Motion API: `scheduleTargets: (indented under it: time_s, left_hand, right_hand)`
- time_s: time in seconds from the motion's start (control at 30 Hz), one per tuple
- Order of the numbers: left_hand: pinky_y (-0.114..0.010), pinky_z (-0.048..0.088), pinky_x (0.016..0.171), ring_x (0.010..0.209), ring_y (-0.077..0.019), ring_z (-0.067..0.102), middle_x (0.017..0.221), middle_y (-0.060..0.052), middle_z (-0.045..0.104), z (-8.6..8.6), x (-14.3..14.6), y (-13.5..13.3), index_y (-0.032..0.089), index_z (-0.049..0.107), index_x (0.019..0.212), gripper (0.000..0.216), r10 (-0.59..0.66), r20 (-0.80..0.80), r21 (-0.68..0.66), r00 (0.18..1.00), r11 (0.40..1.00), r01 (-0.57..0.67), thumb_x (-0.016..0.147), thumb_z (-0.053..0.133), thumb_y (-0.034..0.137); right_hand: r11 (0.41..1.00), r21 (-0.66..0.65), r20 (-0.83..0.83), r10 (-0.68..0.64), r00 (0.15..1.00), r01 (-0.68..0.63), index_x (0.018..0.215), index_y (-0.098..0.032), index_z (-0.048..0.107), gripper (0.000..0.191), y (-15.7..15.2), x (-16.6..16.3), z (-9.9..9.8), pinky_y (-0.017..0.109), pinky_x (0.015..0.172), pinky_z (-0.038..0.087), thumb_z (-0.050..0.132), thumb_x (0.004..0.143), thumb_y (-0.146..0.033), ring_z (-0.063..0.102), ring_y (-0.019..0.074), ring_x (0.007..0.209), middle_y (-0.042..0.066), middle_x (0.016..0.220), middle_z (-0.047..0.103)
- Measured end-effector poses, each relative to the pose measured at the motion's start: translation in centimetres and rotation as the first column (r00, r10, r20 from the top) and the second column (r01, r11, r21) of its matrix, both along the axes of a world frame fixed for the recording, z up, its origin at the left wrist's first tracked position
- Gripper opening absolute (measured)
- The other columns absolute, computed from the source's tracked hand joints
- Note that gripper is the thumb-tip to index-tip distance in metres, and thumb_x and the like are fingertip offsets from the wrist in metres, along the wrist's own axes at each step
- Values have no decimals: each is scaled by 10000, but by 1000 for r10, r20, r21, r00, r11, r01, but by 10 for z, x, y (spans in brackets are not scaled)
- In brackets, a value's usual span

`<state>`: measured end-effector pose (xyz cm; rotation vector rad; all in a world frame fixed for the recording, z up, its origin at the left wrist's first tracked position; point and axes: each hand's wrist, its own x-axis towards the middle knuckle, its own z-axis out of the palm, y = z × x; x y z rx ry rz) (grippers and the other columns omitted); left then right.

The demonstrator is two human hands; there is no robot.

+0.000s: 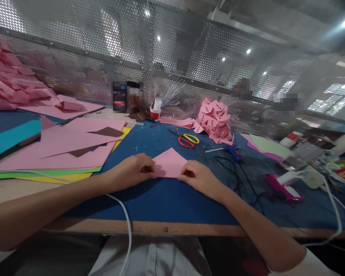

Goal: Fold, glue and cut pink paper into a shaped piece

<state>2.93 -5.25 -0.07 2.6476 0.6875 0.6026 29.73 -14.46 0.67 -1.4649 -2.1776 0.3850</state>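
Forearms (103, 186) slant in from either side of the pink sheet (170, 164), and the two hands meet it squarely! The sheet lies on the blue surface (161, 201), its peak aimed away from the person, its straight edge facing the body.

Left hand (139, 168): knuckles up, fingers curled over, thumb and fingertips pinching the sheet's left corner. Right hand (201, 177) mirrors it, wrist angled inward, thumb low at the near edge, fingers bent down, gripping the right corner. Both are grasping the paper!

Over to the containers. Well beyond the sheet, a little to its left, stands a red-and-white cup (154, 114) with a white object (157, 103) poking out of the top. Clear sticks (172, 92) fan out beside it; whether they stand in that cup, I cannot tell. Far to the sheet's right, a second cup (291, 138) tips over, its inside hidden, near a clear box (312, 147) whose contents are too blurred to call. Just beyond the sheet, slightly right: scissors (186, 138), blades parted!
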Motion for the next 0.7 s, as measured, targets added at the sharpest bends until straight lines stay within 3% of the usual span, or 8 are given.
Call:
scheduleTargets:
  time_s: [0.2,0.43,0.7]
  left_hand:
    - [-242,415,641,718,-158,611,770,-3,689,-1,-1,0,219,746,832,222,68,-22,-91,997,993,-70,881,688,428]
    - [-258,436,721,805,-174,632,851,-5,711,6,12,-10,222,727,874,68,30,-43,-69,999,997,-33,858,701,283]
    - [-268,394,667,767,-183,610,797,-7,687,-1,34,-12,212,707,824,101,61,-87,2,994,998,-61,849,728,308]
  right_hand:
    - [996,-86,-44,-35,998,31,827,-192,708,119,1,-1,2,289,728,421,744,891,-285,584,164,801,15,838,675]
    - [994,-102,-66,-33,997,27,813,-189,701,126,3,0,0,278,701,408,740,887,-283,576,153,772,8,820,667]
    - [994,-105,-50,-42,998,37,829,-189,708,112,2,1,-1,283,708,408,745,873,-285,583,156,787,10,834,679]
